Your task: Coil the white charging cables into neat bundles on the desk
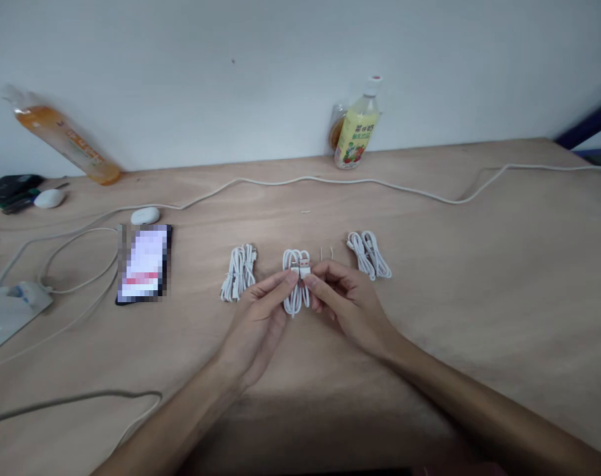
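Observation:
Two coiled white USB cables (293,305) are side by side between my hands, their metal plugs pointing away from me. The thumb and fingers of my left hand (260,307) pinch the left cable's plug. My right hand (347,297) is closed on the plug of the right cable, its lower fingers curled under. Left of my hands lies a bundle of tied white cables (238,274). On the right rests another pair of coiled white cables (369,254). Two short white twist ties (331,253) stick out just beyond my right hand.
A phone (144,264) and a white earbud case (145,215) lie to the left. A long white cord (305,178) crosses the table's back. Against the wall lean an orange drink bottle (67,142) and a yellow one (358,129). A power strip (12,317) sits at far left.

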Action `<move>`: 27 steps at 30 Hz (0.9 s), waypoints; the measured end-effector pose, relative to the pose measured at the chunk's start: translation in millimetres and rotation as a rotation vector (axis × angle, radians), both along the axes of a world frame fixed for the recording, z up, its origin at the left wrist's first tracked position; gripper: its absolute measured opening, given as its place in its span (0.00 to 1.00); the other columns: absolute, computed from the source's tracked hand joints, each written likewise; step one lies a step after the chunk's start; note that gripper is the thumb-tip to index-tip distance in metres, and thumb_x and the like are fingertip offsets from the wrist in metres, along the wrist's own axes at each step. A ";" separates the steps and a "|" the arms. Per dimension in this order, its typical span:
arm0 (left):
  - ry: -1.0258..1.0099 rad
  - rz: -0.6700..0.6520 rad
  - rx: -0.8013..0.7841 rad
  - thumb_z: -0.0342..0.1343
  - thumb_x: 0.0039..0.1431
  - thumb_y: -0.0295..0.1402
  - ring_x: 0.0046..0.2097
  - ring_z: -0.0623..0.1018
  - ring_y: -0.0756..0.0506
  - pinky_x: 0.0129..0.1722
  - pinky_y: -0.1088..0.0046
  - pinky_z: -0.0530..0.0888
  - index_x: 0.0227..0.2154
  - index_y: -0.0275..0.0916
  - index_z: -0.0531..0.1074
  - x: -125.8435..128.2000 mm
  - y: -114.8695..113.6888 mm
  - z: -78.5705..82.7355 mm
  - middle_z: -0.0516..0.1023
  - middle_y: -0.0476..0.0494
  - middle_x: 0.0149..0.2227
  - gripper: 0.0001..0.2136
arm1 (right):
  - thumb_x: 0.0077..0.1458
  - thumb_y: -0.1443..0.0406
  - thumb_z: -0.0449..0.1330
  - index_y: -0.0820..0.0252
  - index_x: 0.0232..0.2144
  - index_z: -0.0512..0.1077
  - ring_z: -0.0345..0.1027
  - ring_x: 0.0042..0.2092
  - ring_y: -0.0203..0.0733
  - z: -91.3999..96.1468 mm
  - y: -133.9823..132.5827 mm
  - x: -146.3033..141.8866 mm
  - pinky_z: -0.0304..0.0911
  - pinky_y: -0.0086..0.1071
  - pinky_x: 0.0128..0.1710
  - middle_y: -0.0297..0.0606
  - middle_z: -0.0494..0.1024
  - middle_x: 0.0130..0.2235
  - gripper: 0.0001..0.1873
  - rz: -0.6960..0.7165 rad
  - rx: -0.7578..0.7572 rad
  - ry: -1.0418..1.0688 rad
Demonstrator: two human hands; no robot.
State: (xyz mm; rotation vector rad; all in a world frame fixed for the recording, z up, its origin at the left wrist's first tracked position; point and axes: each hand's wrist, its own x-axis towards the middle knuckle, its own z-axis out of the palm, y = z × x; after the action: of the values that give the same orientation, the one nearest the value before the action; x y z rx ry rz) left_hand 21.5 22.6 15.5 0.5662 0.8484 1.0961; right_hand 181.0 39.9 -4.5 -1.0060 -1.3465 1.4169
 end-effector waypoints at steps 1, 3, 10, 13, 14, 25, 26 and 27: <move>-0.001 -0.003 0.005 0.78 0.56 0.41 0.45 0.80 0.42 0.52 0.65 0.74 0.34 0.38 0.89 0.1 0.0 0.2 0.86 0.41 0.39 0.11 | 0.66 0.44 0.66 0.54 0.29 0.74 0.59 0.25 0.34 -0.2 -0.1 0.0 0.57 0.31 0.26 0.28 0.71 0.24 0.24 0.002 0.001 0.001; -0.007 -0.012 0.014 0.77 0.57 0.41 0.45 0.80 0.41 0.52 0.64 0.75 0.34 0.37 0.89 0.5 0.2 0.9 0.85 0.40 0.38 0.11 | 0.67 0.45 0.66 0.55 0.29 0.74 0.59 0.25 0.34 -0.5 -0.4 -0.3 0.57 0.31 0.26 0.28 0.71 0.24 0.23 0.001 0.007 0.011; -0.012 -0.011 0.011 0.77 0.58 0.40 0.46 0.81 0.40 0.52 0.64 0.75 0.34 0.36 0.89 0.9 -0.3 2.9 0.85 0.39 0.39 0.12 | 0.66 0.45 0.67 0.54 0.28 0.73 0.59 0.25 0.34 0.3 0.3 -1.4 0.58 0.32 0.27 0.28 0.71 0.24 0.24 -0.007 0.016 0.012; -0.004 -0.003 0.003 0.77 0.57 0.41 0.47 0.80 0.41 0.53 0.65 0.74 0.35 0.36 0.89 0.2 -0.7 1.1 0.86 0.39 0.40 0.12 | 0.66 0.44 0.67 0.54 0.28 0.74 0.59 0.24 0.34 1.3 0.9 -0.9 0.58 0.32 0.27 0.27 0.71 0.23 0.24 -0.011 0.028 0.009; 0.000 -0.001 0.001 0.77 0.57 0.41 0.48 0.80 0.41 0.54 0.65 0.74 0.36 0.36 0.89 -0.1 -0.7 0.2 0.86 0.39 0.41 0.12 | 0.66 0.44 0.67 0.54 0.28 0.73 0.58 0.24 0.34 1.4 0.9 -0.7 0.59 0.32 0.27 0.27 0.71 0.23 0.24 -0.013 0.030 0.013; 0.000 -0.013 0.013 0.77 0.57 0.42 0.49 0.79 0.41 0.58 0.64 0.72 0.37 0.38 0.90 -1.2 -1.1 -4.2 0.86 0.39 0.42 0.13 | 0.67 0.47 0.68 0.55 0.28 0.74 0.57 0.23 0.32 -0.9 1.0 -1.8 0.58 0.31 0.27 0.26 0.71 0.23 0.23 0.002 0.039 0.062; -0.001 -0.013 0.011 0.77 0.57 0.42 0.49 0.79 0.41 0.58 0.64 0.72 0.38 0.38 0.90 -1.3 -1.1 -4.6 0.86 0.39 0.43 0.13 | 0.67 0.47 0.68 0.56 0.28 0.74 0.57 0.23 0.32 -0.9 1.0 -1.7 0.58 0.31 0.27 0.26 0.71 0.23 0.23 0.003 0.039 0.063; -0.001 -0.012 0.006 0.77 0.57 0.42 0.50 0.79 0.41 0.58 0.64 0.72 0.38 0.38 0.90 -1.3 -1.0 -4.9 0.86 0.39 0.43 0.13 | 0.67 0.47 0.68 0.56 0.29 0.74 0.57 0.23 0.32 -0.9 0.9 -1.6 0.58 0.31 0.27 0.26 0.71 0.23 0.23 0.003 0.040 0.063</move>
State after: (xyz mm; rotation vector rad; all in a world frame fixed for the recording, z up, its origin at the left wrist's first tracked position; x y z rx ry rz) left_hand 20.2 21.5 10.5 0.5754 0.8402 1.0880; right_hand 179.4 40.8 -5.4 -0.9263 -1.3252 1.4075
